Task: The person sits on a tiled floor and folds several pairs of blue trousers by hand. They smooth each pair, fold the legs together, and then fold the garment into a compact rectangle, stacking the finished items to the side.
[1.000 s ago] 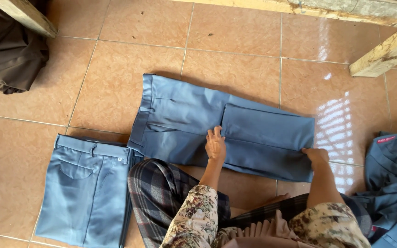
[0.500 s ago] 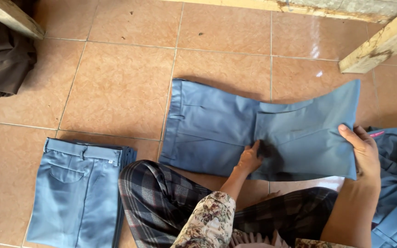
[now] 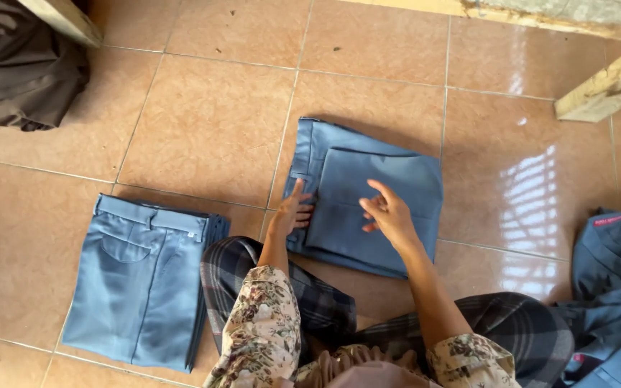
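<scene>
Lying on the tan tiled floor point(image 3: 210, 122) just ahead of the seated person's knees, the folded blue-grey trousers point(image 3: 389, 179) form a compact block, waistband along the left edge, long axis running from near to far with a slight tilt, the folded-over leg panel on top. Left hand point(image 3: 295, 212) presses flat on the near-left edge, fingers spread, thumb up; it grips nothing. Right hand point(image 3: 389, 213) sits open on the top panel, fingers loosely extended, nothing pinched. Left of the person, well apart from the block, a stack of folded blue trousers point(image 3: 141, 280) lies with waistband at the far end, edges squared. Bare tile is open beyond and to the left of the block, and to its right as far as the heap of unfolded blue garments point(image 3: 616, 287) at the right edge. Dark brown cloth point(image 3: 19, 72) is bunched far left; a wooden beam point(image 3: 609, 86) angles in far right.
</scene>
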